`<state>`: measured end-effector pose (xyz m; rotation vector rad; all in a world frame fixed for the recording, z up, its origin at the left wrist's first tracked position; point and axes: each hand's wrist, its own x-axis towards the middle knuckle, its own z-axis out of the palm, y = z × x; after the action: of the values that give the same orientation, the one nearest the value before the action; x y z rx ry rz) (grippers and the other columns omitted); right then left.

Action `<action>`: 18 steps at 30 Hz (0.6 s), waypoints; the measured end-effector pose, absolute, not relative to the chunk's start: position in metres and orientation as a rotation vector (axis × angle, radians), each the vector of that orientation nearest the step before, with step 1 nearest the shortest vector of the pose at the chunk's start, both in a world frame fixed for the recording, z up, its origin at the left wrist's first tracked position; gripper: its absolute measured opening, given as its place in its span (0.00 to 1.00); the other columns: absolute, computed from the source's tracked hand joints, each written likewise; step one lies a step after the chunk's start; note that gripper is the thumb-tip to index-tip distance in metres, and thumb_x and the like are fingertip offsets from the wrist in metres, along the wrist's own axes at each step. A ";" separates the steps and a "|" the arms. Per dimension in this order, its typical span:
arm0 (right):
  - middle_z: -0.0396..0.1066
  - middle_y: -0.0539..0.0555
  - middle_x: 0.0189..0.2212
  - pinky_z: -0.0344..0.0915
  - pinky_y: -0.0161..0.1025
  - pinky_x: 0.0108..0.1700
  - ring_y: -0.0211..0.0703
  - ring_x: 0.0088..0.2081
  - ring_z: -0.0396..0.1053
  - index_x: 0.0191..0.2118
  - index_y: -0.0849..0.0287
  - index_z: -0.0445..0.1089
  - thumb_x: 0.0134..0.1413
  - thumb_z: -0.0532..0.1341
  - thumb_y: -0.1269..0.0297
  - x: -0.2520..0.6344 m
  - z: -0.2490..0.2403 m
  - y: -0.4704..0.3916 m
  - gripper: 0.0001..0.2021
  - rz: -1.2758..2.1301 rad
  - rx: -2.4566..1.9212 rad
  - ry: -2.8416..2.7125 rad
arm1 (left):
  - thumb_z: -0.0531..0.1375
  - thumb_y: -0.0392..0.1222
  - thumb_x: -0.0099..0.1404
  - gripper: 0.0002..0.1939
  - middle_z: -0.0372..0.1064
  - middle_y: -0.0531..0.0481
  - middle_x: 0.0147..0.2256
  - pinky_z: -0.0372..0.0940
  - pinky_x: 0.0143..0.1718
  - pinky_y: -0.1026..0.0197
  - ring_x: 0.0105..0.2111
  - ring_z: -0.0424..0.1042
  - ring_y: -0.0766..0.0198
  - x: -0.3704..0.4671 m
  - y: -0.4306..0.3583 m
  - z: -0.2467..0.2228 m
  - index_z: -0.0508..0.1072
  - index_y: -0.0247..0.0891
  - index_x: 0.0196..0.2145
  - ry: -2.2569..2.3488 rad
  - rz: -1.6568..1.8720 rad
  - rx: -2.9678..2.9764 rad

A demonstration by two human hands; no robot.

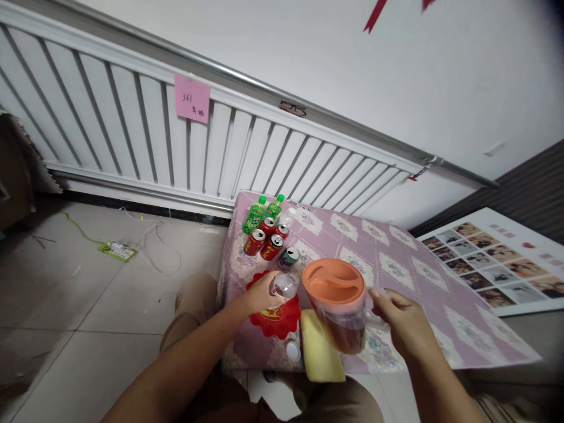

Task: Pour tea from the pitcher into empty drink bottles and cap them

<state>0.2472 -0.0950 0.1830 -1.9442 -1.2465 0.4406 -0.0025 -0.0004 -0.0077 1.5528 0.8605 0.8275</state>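
Observation:
My left hand (263, 294) is closed around a clear, uncapped bottle (287, 285) above a red scalloped plate (282, 320). With my right hand (396, 314) I grip the handle of a clear pitcher (343, 330) that has an orange lid (333, 282) and brown liquid inside. The pitcher is beside the bottle's mouth, over a folded yellow cloth (321, 352). A white cap (293, 351) lies near the table's front edge. Just beyond the bottle lies a dark green can (289, 257), and behind it stand several red cans (272, 247).
Green-capped bottles (254, 216) and a clear, white-capped bottle (287, 217) stand at the table's far left. The floral tablecloth (396, 273) reaches a white radiator (259, 153). A photo board (493, 258) leans at right; a power strip (117, 251) lies on the floor at left.

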 end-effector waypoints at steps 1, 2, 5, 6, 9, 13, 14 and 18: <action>0.60 0.47 0.16 0.55 0.36 0.26 0.38 0.23 0.58 0.17 0.57 0.66 0.41 0.65 0.42 0.248 0.182 -0.095 0.22 0.438 -1.943 -1.255 | 0.70 0.36 0.50 0.40 0.67 0.43 0.56 0.65 0.54 0.57 0.51 0.70 0.56 -0.003 0.000 -0.007 0.61 0.39 0.60 0.863 0.826 1.555; 0.60 0.47 0.16 0.55 0.36 0.26 0.38 0.23 0.57 0.17 0.57 0.66 0.41 0.65 0.42 0.249 0.182 -0.096 0.22 0.433 -1.943 -1.263 | 0.70 0.36 0.50 0.40 0.67 0.43 0.56 0.65 0.54 0.56 0.52 0.70 0.55 -0.003 0.000 -0.007 0.61 0.39 0.60 0.864 0.827 1.560; 0.60 0.47 0.15 0.54 0.36 0.25 0.38 0.22 0.57 0.16 0.56 0.64 0.42 0.65 0.43 0.249 0.182 -0.095 0.22 0.415 -1.945 -1.278 | 0.70 0.36 0.50 0.40 0.67 0.42 0.57 0.64 0.56 0.55 0.53 0.69 0.55 -0.002 0.000 -0.008 0.61 0.39 0.59 0.859 0.837 1.569; 0.60 0.47 0.15 0.54 0.36 0.25 0.38 0.22 0.57 0.16 0.56 0.64 0.42 0.65 0.43 0.249 0.182 -0.095 0.22 0.413 -1.942 -1.278 | 0.70 0.36 0.50 0.40 0.67 0.42 0.57 0.63 0.56 0.55 0.54 0.69 0.55 -0.002 0.000 -0.009 0.61 0.39 0.60 0.857 0.839 1.570; 0.60 0.47 0.15 0.54 0.36 0.25 0.38 0.22 0.57 0.16 0.56 0.64 0.41 0.65 0.43 0.247 0.183 -0.095 0.21 0.425 -1.929 -1.275 | 0.69 0.36 0.51 0.40 0.67 0.43 0.57 0.64 0.56 0.56 0.54 0.69 0.55 -0.001 0.000 -0.010 0.61 0.40 0.60 0.851 0.839 1.568; 0.59 0.47 0.15 0.54 0.37 0.25 0.38 0.22 0.57 0.16 0.56 0.63 0.42 0.65 0.43 0.246 0.184 -0.096 0.22 0.424 -1.947 -1.274 | 0.69 0.36 0.51 0.40 0.67 0.43 0.56 0.64 0.55 0.57 0.53 0.69 0.56 -0.001 0.000 -0.010 0.61 0.39 0.60 0.839 0.845 1.570; 0.59 0.47 0.15 0.54 0.37 0.25 0.38 0.22 0.57 0.16 0.56 0.63 0.42 0.64 0.43 0.246 0.185 -0.097 0.22 0.422 -1.954 -1.274 | 0.69 0.36 0.51 0.40 0.67 0.43 0.56 0.64 0.55 0.57 0.53 0.69 0.56 -0.001 0.000 -0.009 0.61 0.39 0.60 0.842 0.844 1.571; 0.60 0.47 0.15 0.56 0.37 0.26 0.39 0.23 0.58 0.16 0.56 0.64 0.42 0.65 0.44 0.246 0.187 -0.098 0.21 0.431 -1.953 -1.289 | 0.69 0.35 0.51 0.40 0.67 0.43 0.57 0.64 0.56 0.56 0.54 0.69 0.55 -0.002 0.000 -0.008 0.61 0.39 0.60 0.860 0.833 1.575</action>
<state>0.2457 -0.0980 0.1867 -1.9529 -1.2888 0.4311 -0.0017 -0.0004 -0.0076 1.5750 0.8600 0.8330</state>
